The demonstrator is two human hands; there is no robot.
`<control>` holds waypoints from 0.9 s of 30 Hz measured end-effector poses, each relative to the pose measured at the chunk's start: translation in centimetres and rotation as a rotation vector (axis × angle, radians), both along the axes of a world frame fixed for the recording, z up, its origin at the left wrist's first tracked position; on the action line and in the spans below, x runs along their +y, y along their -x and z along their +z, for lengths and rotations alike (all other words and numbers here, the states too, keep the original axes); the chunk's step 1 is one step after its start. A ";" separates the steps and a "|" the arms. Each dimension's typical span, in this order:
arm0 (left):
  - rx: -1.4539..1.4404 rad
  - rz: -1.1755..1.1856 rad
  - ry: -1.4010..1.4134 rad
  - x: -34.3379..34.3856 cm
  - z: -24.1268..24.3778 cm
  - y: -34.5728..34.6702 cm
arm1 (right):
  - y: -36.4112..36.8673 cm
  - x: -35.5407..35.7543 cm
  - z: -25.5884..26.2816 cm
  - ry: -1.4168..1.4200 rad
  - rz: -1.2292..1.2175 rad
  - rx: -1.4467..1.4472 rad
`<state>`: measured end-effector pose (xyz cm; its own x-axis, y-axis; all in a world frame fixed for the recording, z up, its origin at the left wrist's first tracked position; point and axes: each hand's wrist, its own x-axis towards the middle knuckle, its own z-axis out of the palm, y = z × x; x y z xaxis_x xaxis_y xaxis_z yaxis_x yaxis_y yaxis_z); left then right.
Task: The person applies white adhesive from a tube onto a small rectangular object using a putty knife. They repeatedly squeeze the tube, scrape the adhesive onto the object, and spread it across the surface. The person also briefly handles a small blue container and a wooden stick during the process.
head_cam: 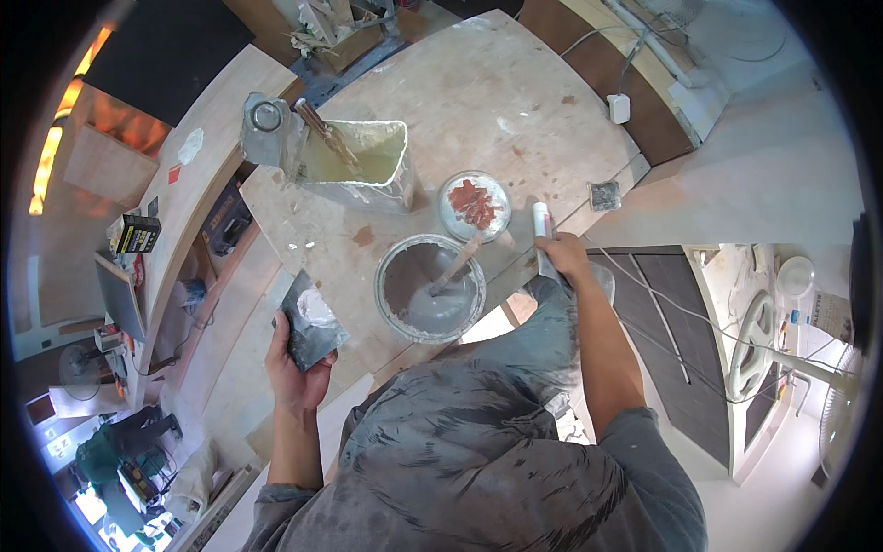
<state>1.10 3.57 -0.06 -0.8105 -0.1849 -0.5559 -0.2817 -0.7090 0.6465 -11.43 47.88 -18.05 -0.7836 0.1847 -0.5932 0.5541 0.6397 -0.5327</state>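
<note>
My left hand (300,369) grips a dark flat plate (303,345) from its near edge, and a blob of white paste (315,308) lies on top. Over the right edge of the table, my right hand (569,259) is closed around a white tube (541,219) with a cap and a pinkish label. Between the hands stands a round tub (407,290) of grey, smooth material with a flat stick (455,265) leaning in it. Just beyond the tub sits a round lid (452,228) bearing white and reddish-brown paste (474,204).
A worn wooden tabletop (455,103) carries a rectangular container (379,196) of yellowish liquid with a stained stick (330,138) inside. A dark square pad (605,196) lies at the right edge. A shelf unit (207,159) stands left. A person (117,448) is at lower left.
</note>
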 end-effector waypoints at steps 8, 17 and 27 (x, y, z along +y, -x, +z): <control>0.375 -0.037 -0.310 5.0 4.5 3.9 | -6.5 -5.4 20.9 0.935 0.200 0.110; 0.560 -0.468 -0.596 9.7 9.7 6.9 | -10.3 -12.6 22.9 1.527 0.353 -0.419; 0.498 -0.270 -0.407 8.1 8.7 5.3 | -11.5 -13.4 26.2 0.881 0.429 0.217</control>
<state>-4.17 11.72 8.61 -0.9751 0.2032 -0.0889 -0.2215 -0.8690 0.4424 0.10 34.50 8.11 -0.7881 -0.5754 -0.2188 0.2038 0.0915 -0.9747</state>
